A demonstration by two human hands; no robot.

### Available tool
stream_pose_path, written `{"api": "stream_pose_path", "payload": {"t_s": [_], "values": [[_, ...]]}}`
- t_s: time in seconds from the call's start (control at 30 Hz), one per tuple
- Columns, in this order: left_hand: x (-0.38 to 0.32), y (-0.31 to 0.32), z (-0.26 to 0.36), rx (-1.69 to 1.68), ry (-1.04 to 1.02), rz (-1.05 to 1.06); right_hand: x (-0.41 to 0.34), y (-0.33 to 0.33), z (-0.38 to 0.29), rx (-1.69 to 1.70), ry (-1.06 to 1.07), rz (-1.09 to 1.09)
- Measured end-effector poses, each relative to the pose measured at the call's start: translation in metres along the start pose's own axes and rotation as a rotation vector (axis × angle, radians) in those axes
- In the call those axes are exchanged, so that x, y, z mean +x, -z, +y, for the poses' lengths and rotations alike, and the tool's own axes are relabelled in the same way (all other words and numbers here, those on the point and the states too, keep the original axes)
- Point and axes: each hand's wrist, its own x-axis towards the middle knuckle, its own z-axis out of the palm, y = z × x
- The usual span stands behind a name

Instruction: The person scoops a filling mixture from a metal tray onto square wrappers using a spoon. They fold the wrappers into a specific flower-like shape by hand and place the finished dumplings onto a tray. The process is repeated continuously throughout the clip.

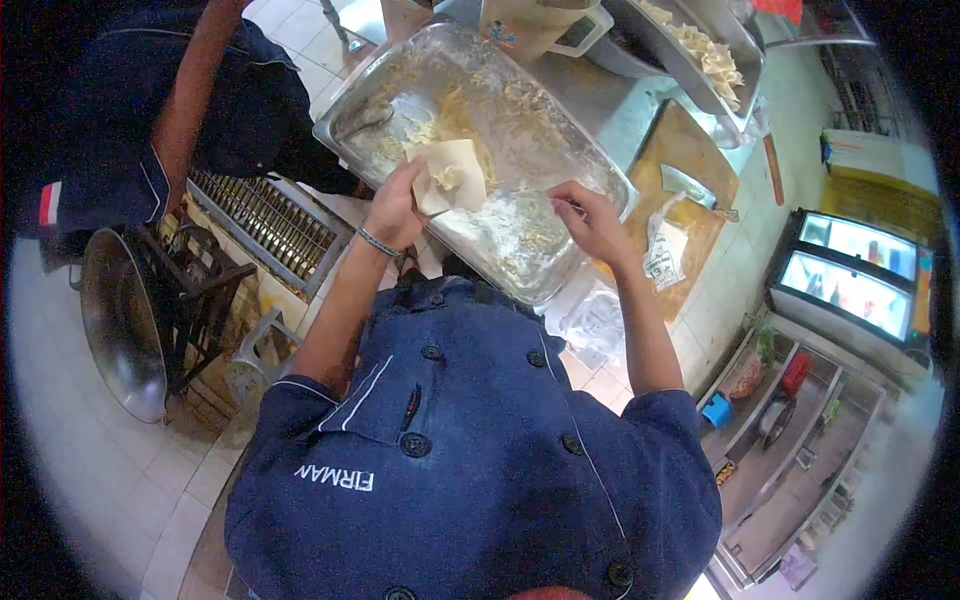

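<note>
On my left hand [399,206] lies a square dough wrapper [466,169], its far corner extending over a large metal tray [555,120]. A small lump of pale filling [448,178] sits on the wrapper near its middle. My right hand [592,221] hovers above the right side of the tray. Its fingers are curled in towards the thumb, and nothing shows between them. Smears of pale, sticky mixture [457,101] coat the far part of the tray. White flour [499,232] is spread over its near part.
A cutting board [675,157] right of the tray bears a cleaver [686,185] and a printed packet [666,247]. Behind it, a metal container [660,45] holds folded dumplings [709,56]. A plastic pitcher [525,30] stands behind the tray. A co-worker [202,97] and a wok [124,330] are at left.
</note>
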Motion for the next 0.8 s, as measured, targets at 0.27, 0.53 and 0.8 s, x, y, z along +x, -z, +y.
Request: {"api": "stream_pose_path", "payload": {"t_s": [0.27, 0.53, 0.8], "values": [[0.001, -0.019, -0.014, -0.123, 0.098, -0.061, 0.032, -0.012, -0.046, 0.105, 0.027, -0.221], [-0.003, -0.030, -0.028, -0.125, 0.073, -0.083, 0.021, 0.002, -0.035, -0.069, 0.062, -0.161], [0.001, -0.017, -0.032, -0.067, 0.114, -0.067, 0.008, 0.006, -0.041, -0.124, 0.075, -0.096]]}}
